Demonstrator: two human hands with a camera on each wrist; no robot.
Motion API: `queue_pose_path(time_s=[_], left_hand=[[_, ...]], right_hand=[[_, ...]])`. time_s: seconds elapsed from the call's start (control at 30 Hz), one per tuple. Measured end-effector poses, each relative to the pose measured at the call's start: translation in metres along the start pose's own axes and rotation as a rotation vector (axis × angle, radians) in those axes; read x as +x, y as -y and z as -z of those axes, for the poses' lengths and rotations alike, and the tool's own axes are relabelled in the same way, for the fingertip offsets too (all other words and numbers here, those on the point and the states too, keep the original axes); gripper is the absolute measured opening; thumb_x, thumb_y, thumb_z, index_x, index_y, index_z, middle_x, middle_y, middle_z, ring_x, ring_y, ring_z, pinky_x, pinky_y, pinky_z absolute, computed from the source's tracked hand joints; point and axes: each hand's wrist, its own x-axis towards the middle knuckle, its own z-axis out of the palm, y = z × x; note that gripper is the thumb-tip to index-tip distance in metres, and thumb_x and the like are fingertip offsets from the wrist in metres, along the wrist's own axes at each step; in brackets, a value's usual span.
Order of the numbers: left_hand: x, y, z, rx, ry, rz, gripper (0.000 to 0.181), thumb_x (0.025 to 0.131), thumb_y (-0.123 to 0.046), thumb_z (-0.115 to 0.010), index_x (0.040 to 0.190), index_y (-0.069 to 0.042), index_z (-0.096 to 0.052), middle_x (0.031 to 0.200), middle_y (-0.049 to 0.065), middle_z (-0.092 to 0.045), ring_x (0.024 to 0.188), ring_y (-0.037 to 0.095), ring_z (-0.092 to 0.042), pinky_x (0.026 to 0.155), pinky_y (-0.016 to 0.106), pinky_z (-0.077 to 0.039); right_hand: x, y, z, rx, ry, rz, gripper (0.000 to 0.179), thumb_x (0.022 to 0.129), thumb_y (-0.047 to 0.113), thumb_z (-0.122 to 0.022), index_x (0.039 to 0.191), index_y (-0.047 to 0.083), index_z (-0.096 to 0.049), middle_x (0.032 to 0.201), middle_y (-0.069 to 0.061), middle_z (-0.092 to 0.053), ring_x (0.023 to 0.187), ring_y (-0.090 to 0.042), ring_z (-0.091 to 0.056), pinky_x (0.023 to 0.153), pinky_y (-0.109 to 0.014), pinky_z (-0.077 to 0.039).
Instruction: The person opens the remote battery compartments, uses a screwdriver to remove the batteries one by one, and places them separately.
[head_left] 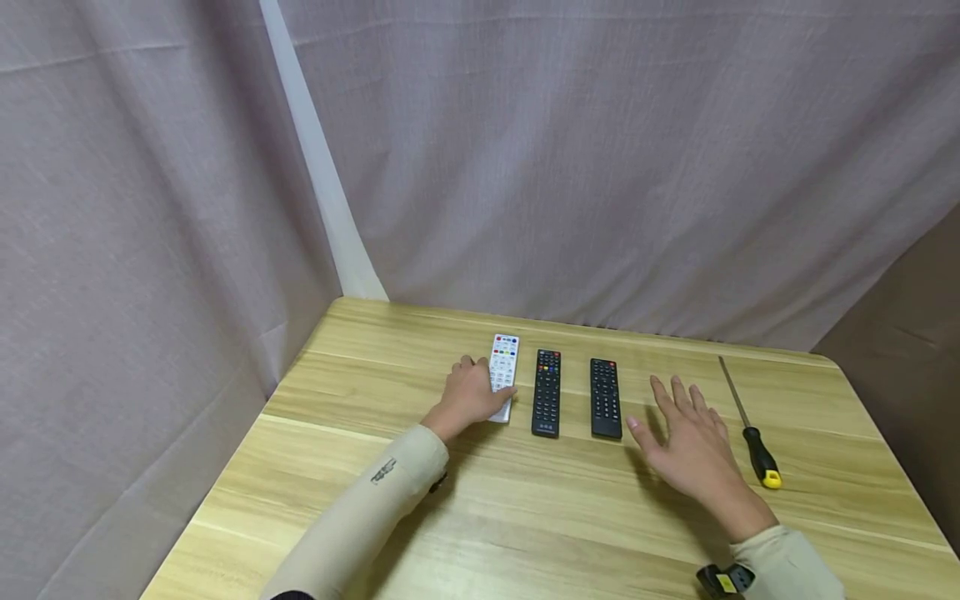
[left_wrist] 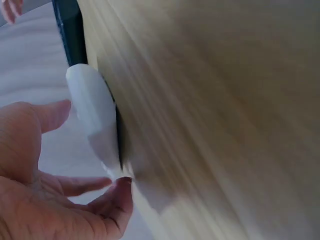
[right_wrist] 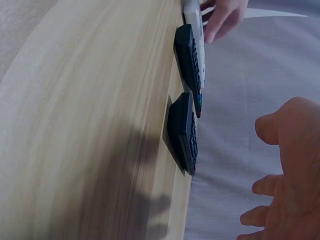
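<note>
A white remote control (head_left: pixel 503 354) lies on the table beneath my left hand (head_left: pixel 471 393). In the left wrist view, the fingertips (left_wrist: pixel 120 187) are at one edge of the white remote, while the thumb (left_wrist: pixel 55 114) stretches over it with a small gap. A black remote control (head_left: pixel 546 396) lies just right of the white one, and another black remote control (head_left: pixel 606 400) lies further right. My right hand (head_left: pixel 692 446) hovers over the table with spread fingers, holding nothing, between that second black remote and a screwdriver (head_left: pixel 759 450).
The light wooden table (head_left: pixel 480 517) carries all these things. Grey curtains (head_left: pixel 555 167) hang behind its back edge and along the left side. A brown surface (head_left: pixel 907 308) stands at the right. The screwdriver's long shaft points toward the back edge.
</note>
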Motion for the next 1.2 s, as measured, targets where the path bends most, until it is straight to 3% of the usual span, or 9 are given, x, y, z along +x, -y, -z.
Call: queue_pose_path(time_s=[0.3,0.57,0.73,0.9,1.0,1.2], left_hand=[[0.015,-0.014,-0.012,-0.065,0.016,0.093,0.080,0.091,-0.048,-0.082,0.141,0.008,-0.055,0.118,0.017,-0.054,0.095,0.027,-0.058,0.074,0.038,-0.059],[0.017,-0.014,-0.013,-0.084,0.009,0.117,0.071,0.089,-0.042,-0.083,0.136,0.006,-0.058,0.112,0.013,-0.053,0.084,0.024,-0.059,0.063,0.031,-0.056],[0.018,-0.010,-0.013,-0.166,-0.004,0.126,0.062,0.084,-0.039,-0.084,0.125,0.003,-0.063,0.109,0.011,-0.055,0.081,0.023,-0.060,0.059,0.027,-0.056],[0.014,0.003,-0.010,-0.312,-0.016,0.084,0.051,0.089,-0.037,-0.078,0.119,0.002,-0.067,0.104,0.010,-0.062,0.076,0.020,-0.063,0.056,0.025,-0.058],[0.009,0.011,-0.003,-0.456,0.005,0.027,0.047,0.093,-0.030,-0.073,0.124,0.006,-0.068,0.101,0.014,-0.070,0.073,0.018,-0.067,0.056,0.026,-0.062],[-0.009,0.016,0.017,-0.735,0.105,-0.035,0.052,0.101,-0.019,-0.061,0.144,0.009,-0.057,0.124,0.022,-0.069,0.092,0.023,-0.074,0.070,0.033,-0.069]], right_hand=[[-0.001,0.001,0.000,-0.017,-0.003,-0.002,0.086,0.108,0.057,-0.050,0.171,0.008,-0.018,0.172,-0.038,-0.016,0.156,-0.068,-0.014,0.118,-0.090,-0.015],[-0.001,0.003,0.001,-0.018,0.008,0.000,0.086,0.109,0.056,-0.050,0.171,0.008,-0.017,0.173,-0.038,-0.014,0.155,-0.069,-0.014,0.116,-0.090,-0.018],[0.000,0.004,0.000,-0.021,0.010,0.004,0.085,0.109,0.055,-0.050,0.171,0.007,-0.016,0.172,-0.038,-0.014,0.154,-0.070,-0.015,0.116,-0.090,-0.019],[0.000,0.004,-0.001,-0.015,0.003,0.000,0.086,0.109,0.056,-0.050,0.171,0.006,-0.019,0.171,-0.040,-0.016,0.154,-0.069,-0.017,0.116,-0.090,-0.021],[-0.001,0.005,-0.001,-0.004,0.003,-0.004,0.085,0.109,0.056,-0.050,0.170,0.006,-0.020,0.171,-0.040,-0.016,0.154,-0.069,-0.018,0.117,-0.090,-0.020],[-0.001,0.005,0.001,0.017,-0.024,0.000,0.083,0.110,0.056,-0.048,0.169,0.004,-0.024,0.170,-0.042,-0.019,0.153,-0.068,-0.021,0.120,-0.086,-0.021]])
